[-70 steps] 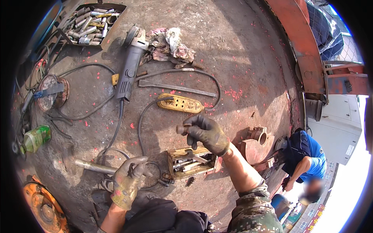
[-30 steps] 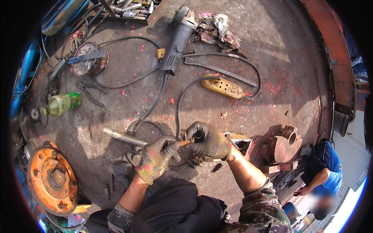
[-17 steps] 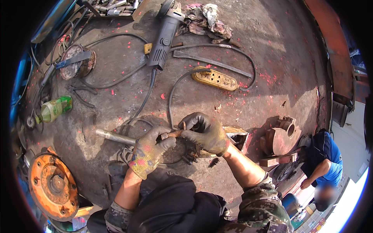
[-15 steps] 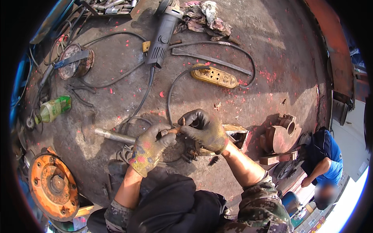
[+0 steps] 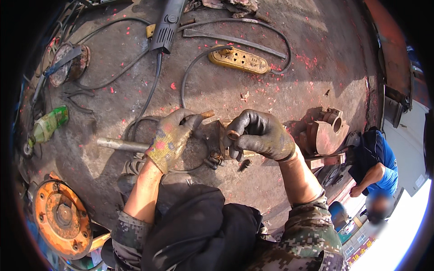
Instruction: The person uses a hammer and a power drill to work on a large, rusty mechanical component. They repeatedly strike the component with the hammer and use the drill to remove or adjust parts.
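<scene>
Far left: orange wheel hub low on ground; green bottle above it.
Pipe: grey metal pipe lies flat, runs under L hand.
L hand: gloved, grip closed on short rusty rod, tip pokes up-right.
Centre: rusty metal part between both hands, on ground.
R hand: dark glove, fingertips pinched on small ring, touching the part.
Top: grinder, yellow power strip.
Right: person in blue shirt, well apart.

Worn knit glove on left hand, dark rubbery coated glove on right hand, dull metal pipe mid-left, glossy yellow plastic power strip upper centre, rusty orange disc lower left, rough stained floor.
</scene>
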The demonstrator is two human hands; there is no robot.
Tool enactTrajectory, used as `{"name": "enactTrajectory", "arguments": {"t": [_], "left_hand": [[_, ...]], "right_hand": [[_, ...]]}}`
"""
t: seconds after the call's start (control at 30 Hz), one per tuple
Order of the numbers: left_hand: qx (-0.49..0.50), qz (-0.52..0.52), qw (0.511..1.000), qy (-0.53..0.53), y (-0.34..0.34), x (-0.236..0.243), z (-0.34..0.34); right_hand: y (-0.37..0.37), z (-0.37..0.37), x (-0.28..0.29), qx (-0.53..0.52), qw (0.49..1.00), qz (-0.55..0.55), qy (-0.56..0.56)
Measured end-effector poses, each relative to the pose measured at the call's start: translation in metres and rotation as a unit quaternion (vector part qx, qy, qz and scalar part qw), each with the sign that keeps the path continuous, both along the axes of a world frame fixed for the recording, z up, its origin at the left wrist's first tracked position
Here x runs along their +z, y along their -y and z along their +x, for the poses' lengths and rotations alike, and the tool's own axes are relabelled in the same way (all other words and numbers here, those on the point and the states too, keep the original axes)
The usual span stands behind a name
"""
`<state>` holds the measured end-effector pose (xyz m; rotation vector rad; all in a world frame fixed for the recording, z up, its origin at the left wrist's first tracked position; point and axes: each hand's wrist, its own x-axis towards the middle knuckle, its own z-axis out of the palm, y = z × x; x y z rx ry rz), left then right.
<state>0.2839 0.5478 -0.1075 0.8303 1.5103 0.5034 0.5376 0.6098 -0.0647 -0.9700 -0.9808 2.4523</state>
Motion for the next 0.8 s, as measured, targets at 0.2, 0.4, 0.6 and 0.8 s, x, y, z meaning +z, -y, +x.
{"name": "enactTrajectory", "arguments": {"t": [0.2,0.4,0.6,0.8], "left_hand": [[0.0,0.08,0.997,0.005,0.007,-0.015,0.01],[0.072,-0.071,0.994,0.042,0.023,0.0,-0.01],[0.164,-0.075,0.98,0.079,0.068,-0.001,-0.04],[0.192,-0.082,0.976,0.065,0.085,0.024,-0.059]], "right_hand": [[0.013,0.036,0.001,-0.036,0.997,-0.067,-0.026],[0.018,0.048,0.001,-0.028,0.998,-0.031,0.038],[0.014,0.032,-0.007,0.066,0.993,-0.019,0.096],[-0.003,-0.009,-0.008,0.145,0.981,0.024,0.123]]}}
